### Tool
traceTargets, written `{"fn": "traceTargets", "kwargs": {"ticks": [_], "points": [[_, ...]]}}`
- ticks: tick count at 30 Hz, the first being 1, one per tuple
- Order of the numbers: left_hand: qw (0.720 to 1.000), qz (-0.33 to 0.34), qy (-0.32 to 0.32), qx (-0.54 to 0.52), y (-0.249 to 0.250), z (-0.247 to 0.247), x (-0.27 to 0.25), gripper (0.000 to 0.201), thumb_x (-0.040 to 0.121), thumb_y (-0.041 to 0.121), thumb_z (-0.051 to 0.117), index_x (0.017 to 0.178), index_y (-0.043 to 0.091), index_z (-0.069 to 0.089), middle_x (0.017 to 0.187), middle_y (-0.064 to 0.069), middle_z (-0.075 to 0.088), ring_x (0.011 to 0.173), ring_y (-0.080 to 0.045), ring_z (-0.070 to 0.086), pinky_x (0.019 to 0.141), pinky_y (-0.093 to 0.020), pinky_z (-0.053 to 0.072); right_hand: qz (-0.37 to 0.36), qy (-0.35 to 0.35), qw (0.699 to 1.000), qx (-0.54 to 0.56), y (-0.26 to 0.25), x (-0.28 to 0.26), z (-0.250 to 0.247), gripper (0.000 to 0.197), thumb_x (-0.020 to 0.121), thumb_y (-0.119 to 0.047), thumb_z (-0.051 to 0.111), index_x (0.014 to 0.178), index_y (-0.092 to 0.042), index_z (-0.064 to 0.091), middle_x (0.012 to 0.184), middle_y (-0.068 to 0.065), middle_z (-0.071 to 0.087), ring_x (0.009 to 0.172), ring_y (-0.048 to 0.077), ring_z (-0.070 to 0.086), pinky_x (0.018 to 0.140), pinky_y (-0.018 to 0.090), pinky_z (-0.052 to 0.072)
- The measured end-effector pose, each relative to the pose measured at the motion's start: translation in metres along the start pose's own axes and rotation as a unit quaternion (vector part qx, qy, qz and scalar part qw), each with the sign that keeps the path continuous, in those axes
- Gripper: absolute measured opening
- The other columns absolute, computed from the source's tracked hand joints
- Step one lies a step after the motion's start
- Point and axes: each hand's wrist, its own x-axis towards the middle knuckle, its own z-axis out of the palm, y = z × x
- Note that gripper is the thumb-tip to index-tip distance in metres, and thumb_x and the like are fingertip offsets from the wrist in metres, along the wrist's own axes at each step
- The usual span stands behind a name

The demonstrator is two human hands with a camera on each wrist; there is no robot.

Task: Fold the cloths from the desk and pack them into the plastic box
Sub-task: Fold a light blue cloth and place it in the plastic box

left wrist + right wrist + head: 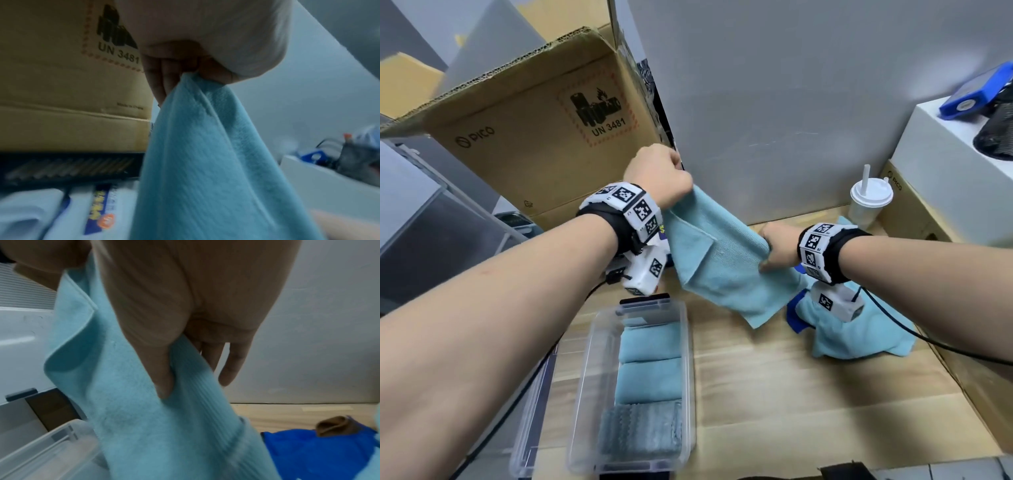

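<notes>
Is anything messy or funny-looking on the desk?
A little. Beside the right hand, a light blue cloth lies crumpled on the desk with a dark blue cloth bunched under it, unlike the neat folded cloths in the plastic box.

plastic box (690, 359) left of held cloth (722, 267), perhaps three folded cloths (650, 380) inside

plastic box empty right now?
No, the plastic box already holds three folded cloths in a row.
</notes>
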Motion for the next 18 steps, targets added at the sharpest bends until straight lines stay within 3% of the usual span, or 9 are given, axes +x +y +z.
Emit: {"fn": "traceTargets", "kwargs": {"ticks": [2, 5, 8, 10, 12, 14, 16, 18], "points": [[0.986, -0.012, -0.089, 0.139, -0.010, -0.006, -0.006, 0.015, 0.059, 0.021, 0.051, 0.062, 0.011, 0.062, 0.062, -0.004, 0.060, 0.060, -0.027, 0.058, 0.058, -0.026, 0.051, 0.011, -0.022, 1.000, -0.017, 0.006, 0.000, -0.001, 0.023, 0.071, -0.022, 0.077, 0.090, -0.011, 0.069, 0.088, 0.005, 0.073, 0.081, 0.026, 0.068, 0.069, 0.031, 0.054], [0.933, -0.031, -0.205, 0.295, -0.032, 0.005, -0.022, 0.016, 0.064, 0.026, 0.058, 0.065, 0.010, 0.060, 0.064, -0.005, 0.062, 0.056, -0.023, 0.060, 0.054, -0.024, 0.049, 0.012, -0.031, 0.999, -0.030, 0.009, -0.001, -0.012, 0.012, 0.070, -0.019, 0.077, 0.074, -0.014, 0.067, 0.072, 0.000, 0.069, 0.069, 0.024, 0.064, 0.058, 0.028, 0.051], [0.899, -0.039, -0.274, 0.338, -0.054, 0.021, -0.034, 0.019, 0.068, 0.030, 0.059, 0.069, 0.012, 0.056, 0.070, -0.005, 0.062, 0.064, -0.025, 0.062, 0.059, -0.027, 0.051, -0.007, -0.004, 0.999, -0.031, 0.006, 0.001, -0.028, 0.023, 0.070, -0.020, 0.079, 0.063, -0.017, 0.057, 0.060, -0.004, 0.057, 0.059, 0.018, 0.053, 0.050, 0.022, 0.039], [0.878, -0.025, -0.343, 0.334, -0.058, 0.032, -0.039, 0.018, 0.076, 0.027, 0.058, 0.086, 0.014, 0.061, 0.093, -0.007, 0.067, 0.083, -0.026, 0.064, 0.072, -0.032, 0.054, -0.030, -0.007, 0.999, -0.025, 0.000, 0.002, -0.040, 0.023, 0.071, -0.020, 0.080, 0.063, -0.018, 0.058, 0.060, -0.005, 0.057, 0.056, 0.015, 0.051, 0.052, 0.023, 0.040], [0.889, 0.004, -0.377, 0.259, -0.051, 0.042, -0.039, 0.038, 0.081, 0.022, 0.060, 0.119, 0.017, 0.057, 0.121, -0.003, 0.061, 0.109, -0.025, 0.060, 0.089, -0.029, 0.049, -0.062, -0.020, 0.998, -0.016, -0.010, 0.005, -0.051, 0.022, 0.071, -0.018, 0.078, 0.062, -0.023, 0.059, 0.059, -0.008, 0.057, 0.056, 0.013, 0.051, 0.056, 0.023, 0.042], [0.930, 0.057, -0.350, 0.101, -0.034, 0.048, -0.035, 0.057, 0.078, 0.027, 0.072, 0.130, 0.019, 0.051, 0.129, 0.000, 0.058, 0.117, -0.019, 0.057, 0.098, -0.028, 0.045, -0.094, -0.023, 0.995, -0.009, -0.023, 0.007, -0.061, 0.020, 0.073, -0.016, 0.076, 0.064, -0.026, 0.061, 0.061, -0.009, 0.060, 0.059, 0.012, 0.053, 0.057, 0.023, 0.044], [0.947, 0.094, -0.307, -0.014, -0.012, 0.052, -0.029, 0.066, 0.067, 0.039, 0.084, 0.123, 0.016, 0.056, 0.117, 0.000, 0.064, 0.106, -0.017, 0.062, 0.092, -0.030, 0.050, -0.109, -0.012, 0.994, 0.007, -0.034, 0.006, -0.067, 0.013, 0.073, -0.018, 0.077, 0.073, -0.025, 0.066, 0.067, -0.007, 0.064, 0.060, 0.011, 0.056, 0.055, 0.022, 0.045], [0.957, 0.101, -0.265, -0.057, 0.004, 0.055, -0.022, 0.064, 0.054, 0.048, 0.086, 0.104, 0.015, 0.062, 0.094, -0.002, 0.069, 0.085, -0.020, 0.066, 0.074, -0.033, 0.055, -0.118, 0.007, 0.993, 0.023, -0.042, 0.006, -0.073, 0.014, 0.072, -0.020, 0.080, 0.080, -0.021, 0.069, 0.071, -0.005, 0.065, 0.060, 0.010, 0.056, 0.056, 0.023, 0.046]]}}
